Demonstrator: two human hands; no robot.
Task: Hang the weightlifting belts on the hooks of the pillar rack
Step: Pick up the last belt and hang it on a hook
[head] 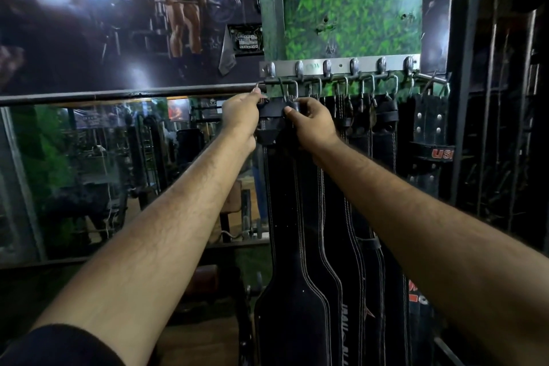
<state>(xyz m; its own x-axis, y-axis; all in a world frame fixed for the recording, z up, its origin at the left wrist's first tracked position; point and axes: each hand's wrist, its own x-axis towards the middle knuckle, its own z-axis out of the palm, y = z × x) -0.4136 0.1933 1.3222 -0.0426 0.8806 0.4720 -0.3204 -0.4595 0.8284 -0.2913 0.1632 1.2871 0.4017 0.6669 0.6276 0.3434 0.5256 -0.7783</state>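
Note:
A metal hook rail runs across the green pillar, with several hooks on it. Several black leather belts hang from it by their buckles. The leftmost black belt hangs long and widens toward the bottom. My left hand grips its top end by the buckle, just under the leftmost hook. My right hand pinches the same belt's top strap from the right. Whether the buckle rests on a hook is unclear.
More belts hang to the right, one studded with a red logo. A dark horizontal bar runs left above a mirror reflecting gym machines. A black equipment frame stands on the right.

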